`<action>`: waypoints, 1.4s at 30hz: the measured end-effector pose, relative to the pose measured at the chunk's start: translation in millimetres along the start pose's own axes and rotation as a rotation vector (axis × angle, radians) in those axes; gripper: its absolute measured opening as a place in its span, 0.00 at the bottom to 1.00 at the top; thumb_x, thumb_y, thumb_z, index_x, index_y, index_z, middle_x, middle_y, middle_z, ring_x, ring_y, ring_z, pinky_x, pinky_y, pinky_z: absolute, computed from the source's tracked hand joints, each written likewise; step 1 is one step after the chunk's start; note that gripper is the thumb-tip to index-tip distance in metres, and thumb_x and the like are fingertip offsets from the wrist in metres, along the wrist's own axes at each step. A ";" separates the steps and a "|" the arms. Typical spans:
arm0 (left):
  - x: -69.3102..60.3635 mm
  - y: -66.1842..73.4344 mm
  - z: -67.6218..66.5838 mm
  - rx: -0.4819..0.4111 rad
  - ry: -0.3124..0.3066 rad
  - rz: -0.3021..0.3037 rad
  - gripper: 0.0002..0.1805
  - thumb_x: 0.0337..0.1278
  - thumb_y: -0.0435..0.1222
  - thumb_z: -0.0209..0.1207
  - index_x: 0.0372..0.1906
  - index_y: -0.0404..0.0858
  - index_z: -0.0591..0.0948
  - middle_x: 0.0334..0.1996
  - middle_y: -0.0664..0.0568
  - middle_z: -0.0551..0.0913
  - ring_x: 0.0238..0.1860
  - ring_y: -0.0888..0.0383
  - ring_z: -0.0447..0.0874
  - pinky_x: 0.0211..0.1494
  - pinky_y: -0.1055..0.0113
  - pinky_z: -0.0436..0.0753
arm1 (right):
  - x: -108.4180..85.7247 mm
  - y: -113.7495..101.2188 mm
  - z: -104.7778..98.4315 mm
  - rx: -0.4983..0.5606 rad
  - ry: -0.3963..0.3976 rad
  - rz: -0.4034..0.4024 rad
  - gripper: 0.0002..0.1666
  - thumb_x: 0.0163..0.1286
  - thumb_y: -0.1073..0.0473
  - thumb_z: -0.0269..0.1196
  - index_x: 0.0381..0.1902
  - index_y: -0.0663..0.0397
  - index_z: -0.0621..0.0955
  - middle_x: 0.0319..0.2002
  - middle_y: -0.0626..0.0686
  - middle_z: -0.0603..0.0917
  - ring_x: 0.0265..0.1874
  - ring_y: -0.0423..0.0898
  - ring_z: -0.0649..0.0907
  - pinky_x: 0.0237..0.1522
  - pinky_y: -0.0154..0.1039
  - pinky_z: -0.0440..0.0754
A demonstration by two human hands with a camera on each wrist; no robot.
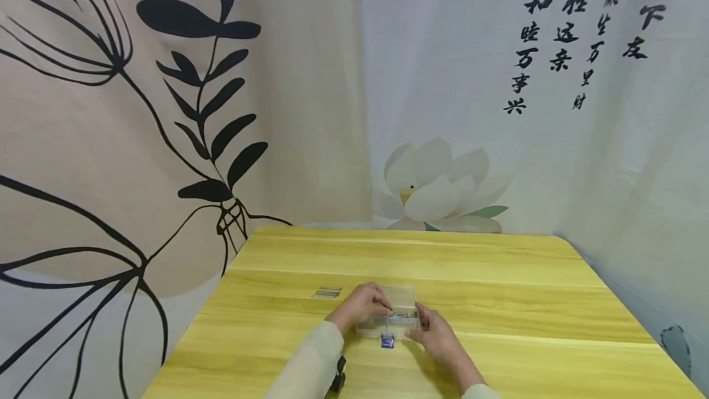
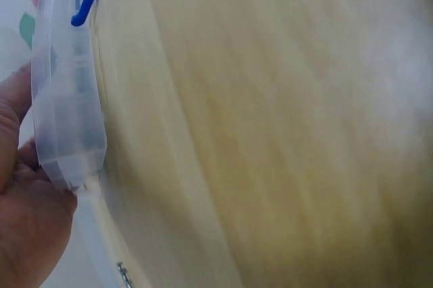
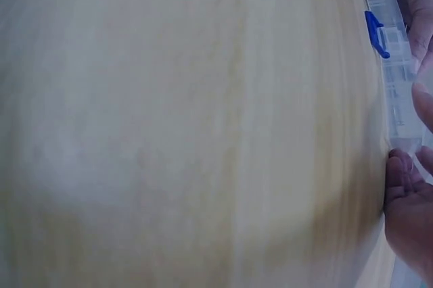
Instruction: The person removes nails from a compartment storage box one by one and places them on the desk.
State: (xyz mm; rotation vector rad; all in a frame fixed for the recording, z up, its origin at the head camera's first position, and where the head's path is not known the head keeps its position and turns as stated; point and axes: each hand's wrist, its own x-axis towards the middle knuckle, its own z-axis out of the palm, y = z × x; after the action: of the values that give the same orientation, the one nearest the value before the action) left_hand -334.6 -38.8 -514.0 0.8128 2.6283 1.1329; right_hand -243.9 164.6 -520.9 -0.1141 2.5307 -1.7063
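A clear plastic compartment box sits on the table with its lid raised at the back and a blue latch at its front. Thin metal pieces, like screws or nails, lie in a rear compartment. My left hand reaches over the box from the left, fingertips beside those pieces; whether it pinches one is hidden. With thumb in front and fingers along the side, my right hand grips the box's right end. In the left wrist view, the box wall stands close to my left hand.
Several slim metal screws or nails lie in a row on the wooden table, left of the box. A dark strap-like object is at my left wrist. A printed curtain hangs behind the table's far edge.
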 end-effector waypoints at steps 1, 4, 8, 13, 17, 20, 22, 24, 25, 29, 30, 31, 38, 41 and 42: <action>0.3 -0.2 -0.9 0.002 -0.004 0.010 0.02 0.55 0.36 0.70 0.33 0.42 0.91 0.36 0.62 0.77 0.39 0.63 0.73 0.44 0.66 0.75 | 0.2 -0.3 -0.3 0.001 0.004 0.001 0.46 0.65 0.64 0.68 0.71 0.77 0.58 0.57 0.72 0.75 0.53 0.60 0.80 0.56 0.55 0.76; 1.1 -0.6 -3.7 0.006 -0.021 0.020 0.02 0.56 0.35 0.69 0.33 0.42 0.91 0.37 0.61 0.77 0.39 0.63 0.74 0.44 0.66 0.76 | 0.9 -0.5 -0.8 0.008 0.013 0.001 0.46 0.64 0.65 0.68 0.71 0.78 0.58 0.57 0.72 0.76 0.53 0.60 0.80 0.57 0.56 0.75; 1.5 0.6 -5.8 0.026 -0.039 0.018 0.02 0.56 0.34 0.70 0.33 0.42 0.91 0.38 0.62 0.77 0.40 0.63 0.74 0.45 0.66 0.76 | 1.3 -0.2 -0.7 0.007 0.023 -0.003 0.46 0.63 0.66 0.68 0.71 0.78 0.58 0.57 0.72 0.76 0.54 0.62 0.79 0.58 0.58 0.74; 2.8 3.3 -5.4 0.047 -0.064 0.026 0.02 0.56 0.34 0.70 0.34 0.40 0.91 0.38 0.60 0.76 0.40 0.63 0.73 0.45 0.66 0.76 | 0.8 0.5 -0.5 -0.005 0.028 -0.009 0.46 0.63 0.66 0.69 0.71 0.78 0.59 0.57 0.73 0.76 0.54 0.62 0.79 0.58 0.58 0.73; 3.8 5.3 -5.5 0.082 -0.095 0.040 0.03 0.57 0.33 0.69 0.34 0.40 0.91 0.39 0.59 0.75 0.41 0.63 0.72 0.46 0.67 0.76 | 0.3 1.5 -0.9 -0.004 0.023 -0.016 0.46 0.63 0.65 0.69 0.70 0.78 0.59 0.57 0.73 0.76 0.53 0.61 0.80 0.56 0.56 0.76; 4.7 7.4 -6.5 0.119 -0.113 0.056 0.03 0.58 0.34 0.68 0.34 0.40 0.91 0.39 0.60 0.75 0.41 0.64 0.72 0.47 0.68 0.75 | 0.4 2.4 -1.1 -0.003 0.027 -0.017 0.46 0.63 0.65 0.69 0.70 0.79 0.59 0.56 0.72 0.77 0.52 0.60 0.80 0.55 0.54 0.77; 5.1 9.0 -7.2 0.132 -0.120 0.061 0.03 0.58 0.34 0.68 0.34 0.40 0.91 0.38 0.60 0.75 0.41 0.64 0.72 0.47 0.68 0.75 | 0.8 3.1 -0.7 -0.004 0.034 -0.016 0.46 0.62 0.65 0.70 0.70 0.79 0.59 0.56 0.72 0.77 0.52 0.61 0.80 0.55 0.55 0.77; 5.5 10.0 -7.8 0.142 -0.126 0.062 0.03 0.57 0.34 0.69 0.33 0.40 0.91 0.37 0.61 0.75 0.40 0.65 0.72 0.47 0.69 0.75 | 1.2 2.9 0.1 -0.010 0.041 -0.012 0.46 0.62 0.65 0.70 0.70 0.78 0.59 0.56 0.72 0.76 0.53 0.62 0.79 0.56 0.56 0.76; 5.6 10.7 -8.3 0.145 -0.129 0.062 0.03 0.57 0.33 0.69 0.33 0.39 0.91 0.36 0.61 0.75 0.39 0.65 0.71 0.46 0.69 0.75 | 1.5 3.0 0.6 -0.012 0.043 -0.012 0.46 0.62 0.65 0.70 0.70 0.79 0.60 0.57 0.73 0.76 0.54 0.63 0.79 0.56 0.56 0.75; 6.7 13.1 -10.0 0.192 -0.143 0.073 0.02 0.55 0.33 0.70 0.33 0.41 0.91 0.34 0.61 0.74 0.37 0.66 0.70 0.45 0.71 0.74 | 2.6 2.8 1.8 -0.010 0.043 -0.009 0.45 0.63 0.67 0.69 0.70 0.79 0.60 0.58 0.74 0.75 0.56 0.64 0.78 0.57 0.57 0.75; 7.1 14.2 -10.6 0.212 -0.147 0.079 0.02 0.55 0.34 0.70 0.33 0.41 0.91 0.34 0.62 0.73 0.37 0.66 0.70 0.44 0.71 0.73 | 2.7 2.5 1.8 -0.009 0.045 -0.010 0.45 0.62 0.67 0.69 0.69 0.79 0.60 0.58 0.74 0.75 0.55 0.64 0.78 0.57 0.57 0.75; 7.4 15.4 -10.9 0.228 -0.149 0.083 0.02 0.55 0.34 0.70 0.33 0.42 0.91 0.33 0.62 0.73 0.36 0.67 0.69 0.44 0.71 0.73 | 2.9 2.3 1.9 -0.006 0.048 -0.009 0.45 0.62 0.67 0.69 0.69 0.80 0.60 0.58 0.74 0.75 0.55 0.64 0.78 0.57 0.56 0.75; 10.5 19.5 -10.6 0.322 -0.158 0.097 0.02 0.56 0.35 0.70 0.30 0.43 0.91 0.31 0.63 0.72 0.33 0.68 0.68 0.39 0.73 0.72 | 2.9 1.0 2.2 -0.005 0.063 -0.009 0.45 0.61 0.68 0.69 0.69 0.80 0.60 0.56 0.73 0.76 0.53 0.62 0.79 0.56 0.55 0.76; 11.3 18.8 -10.0 0.333 -0.164 0.105 0.03 0.57 0.34 0.70 0.30 0.44 0.91 0.31 0.62 0.72 0.33 0.68 0.68 0.39 0.74 0.73 | 3.0 0.9 1.9 -0.012 0.063 -0.009 0.45 0.62 0.68 0.69 0.69 0.79 0.60 0.56 0.73 0.76 0.53 0.62 0.79 0.55 0.54 0.77; 11.3 18.2 -10.1 0.333 -0.166 0.108 0.02 0.57 0.34 0.70 0.30 0.44 0.91 0.31 0.62 0.72 0.33 0.68 0.68 0.39 0.74 0.73 | 3.0 0.7 2.1 -0.016 0.064 -0.009 0.45 0.62 0.67 0.70 0.69 0.79 0.60 0.56 0.73 0.76 0.53 0.62 0.79 0.54 0.54 0.77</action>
State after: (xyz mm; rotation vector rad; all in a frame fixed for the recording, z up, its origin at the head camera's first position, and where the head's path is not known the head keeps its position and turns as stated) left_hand -340.1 -28.7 -493.3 1.0697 2.6936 0.6203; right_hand -246.7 162.6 -522.5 -0.0733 2.5933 -1.7206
